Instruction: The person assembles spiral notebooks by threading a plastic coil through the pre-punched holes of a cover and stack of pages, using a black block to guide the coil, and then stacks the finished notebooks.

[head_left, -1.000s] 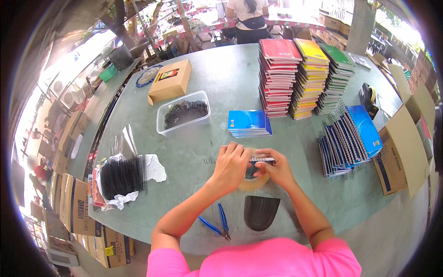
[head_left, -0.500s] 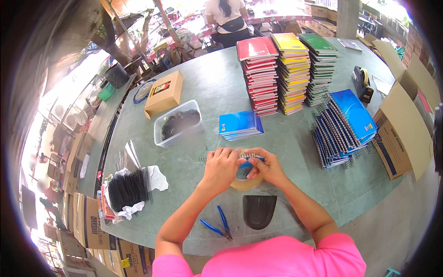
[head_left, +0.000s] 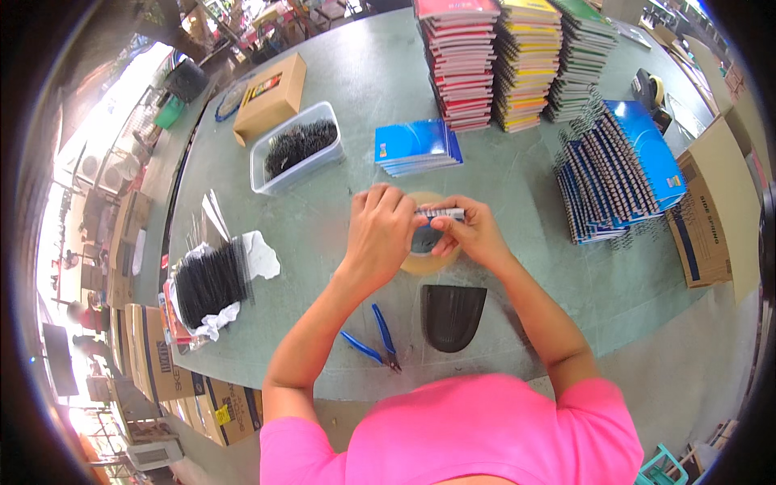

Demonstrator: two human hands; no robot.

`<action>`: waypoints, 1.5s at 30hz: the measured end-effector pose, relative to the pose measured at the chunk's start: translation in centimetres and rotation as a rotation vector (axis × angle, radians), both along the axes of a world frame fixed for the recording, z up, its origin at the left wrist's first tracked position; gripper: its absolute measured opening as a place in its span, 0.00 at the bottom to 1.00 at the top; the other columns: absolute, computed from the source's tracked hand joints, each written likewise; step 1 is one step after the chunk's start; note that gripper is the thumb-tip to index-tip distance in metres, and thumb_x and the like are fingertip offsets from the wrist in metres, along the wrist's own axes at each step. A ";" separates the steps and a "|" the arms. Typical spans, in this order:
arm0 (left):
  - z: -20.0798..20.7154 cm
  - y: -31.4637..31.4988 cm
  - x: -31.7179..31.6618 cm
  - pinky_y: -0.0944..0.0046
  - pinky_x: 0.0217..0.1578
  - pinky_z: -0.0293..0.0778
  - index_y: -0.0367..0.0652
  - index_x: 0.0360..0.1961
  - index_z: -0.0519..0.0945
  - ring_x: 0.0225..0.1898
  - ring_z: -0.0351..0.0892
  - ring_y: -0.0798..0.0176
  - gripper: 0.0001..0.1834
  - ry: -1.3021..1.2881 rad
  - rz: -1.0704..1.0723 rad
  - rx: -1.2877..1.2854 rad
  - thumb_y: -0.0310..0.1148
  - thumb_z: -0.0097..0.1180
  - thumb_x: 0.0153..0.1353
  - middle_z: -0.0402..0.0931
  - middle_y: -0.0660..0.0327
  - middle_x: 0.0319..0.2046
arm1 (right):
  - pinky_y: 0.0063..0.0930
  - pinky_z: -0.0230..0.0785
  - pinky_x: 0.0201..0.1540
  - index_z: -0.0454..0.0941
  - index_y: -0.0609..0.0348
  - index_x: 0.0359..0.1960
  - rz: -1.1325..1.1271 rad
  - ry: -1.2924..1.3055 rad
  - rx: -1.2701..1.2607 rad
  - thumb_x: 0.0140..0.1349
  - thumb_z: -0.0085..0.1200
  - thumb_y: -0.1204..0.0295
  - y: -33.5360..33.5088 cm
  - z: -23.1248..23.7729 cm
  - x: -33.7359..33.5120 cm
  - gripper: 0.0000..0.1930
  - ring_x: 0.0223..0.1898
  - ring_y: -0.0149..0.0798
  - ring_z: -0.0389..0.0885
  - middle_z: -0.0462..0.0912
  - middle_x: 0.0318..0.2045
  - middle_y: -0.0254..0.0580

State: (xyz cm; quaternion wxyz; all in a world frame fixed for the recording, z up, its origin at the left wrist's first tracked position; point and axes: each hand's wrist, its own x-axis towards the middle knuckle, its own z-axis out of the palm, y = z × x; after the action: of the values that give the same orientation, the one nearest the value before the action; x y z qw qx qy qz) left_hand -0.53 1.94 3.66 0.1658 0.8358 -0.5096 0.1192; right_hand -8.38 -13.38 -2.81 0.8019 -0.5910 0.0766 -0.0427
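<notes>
Head view: notebook (head_left: 449,213) held over the tape roll (head_left: 423,265), its bound edge running left to right
Right hand (head_left: 471,230) pinches the right end; left hand (head_left: 378,230) curls at the left end, equally near, its hold too hidden to tell

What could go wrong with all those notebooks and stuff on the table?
The small notebook-like thing might slip, since the right hand seems to hold it only by a small part. The blue-handled pliers lie near the front edge of the table, so a bump might knock them off. The tall stack of red notebooks has uneven sides, so a knock could perhaps topple it.
</notes>
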 end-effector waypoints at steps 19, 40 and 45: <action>0.1 -1.0 -0.8 0.57 0.42 0.64 0.40 0.33 0.76 0.43 0.70 0.53 0.11 0.089 0.001 -0.101 0.30 0.60 0.48 0.74 0.58 0.34 | 0.18 0.71 0.20 0.72 0.63 0.48 -0.055 -0.020 -0.088 0.64 0.49 0.68 -0.5 -0.2 -0.2 0.15 0.21 0.31 0.81 0.78 0.27 0.37; -0.9 -0.4 0.3 0.56 0.40 0.64 0.42 0.34 0.76 0.38 0.70 0.54 0.12 0.034 -0.061 -0.184 0.35 0.60 0.50 0.72 0.57 0.32 | 0.19 0.72 0.26 0.74 0.59 0.48 -0.032 -0.059 -0.191 0.62 0.45 0.78 0.1 1.2 -1.0 0.13 0.24 0.28 0.81 0.81 0.31 0.38; -0.5 -0.5 0.3 0.56 0.40 0.65 0.42 0.37 0.77 0.39 0.71 0.53 0.13 0.125 -0.029 -0.062 0.36 0.60 0.51 0.74 0.56 0.36 | 0.20 0.71 0.26 0.75 0.67 0.40 -0.045 0.055 -0.346 0.60 0.50 0.77 -0.9 0.5 -1.0 0.08 0.24 0.29 0.82 0.82 0.28 0.40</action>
State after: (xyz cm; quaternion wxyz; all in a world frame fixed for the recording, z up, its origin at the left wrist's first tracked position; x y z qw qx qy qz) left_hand -0.24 1.42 3.14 0.2249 0.8287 -0.5062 0.0803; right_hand -9.38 -14.29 -2.27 0.6846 -0.7193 0.1032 -0.0573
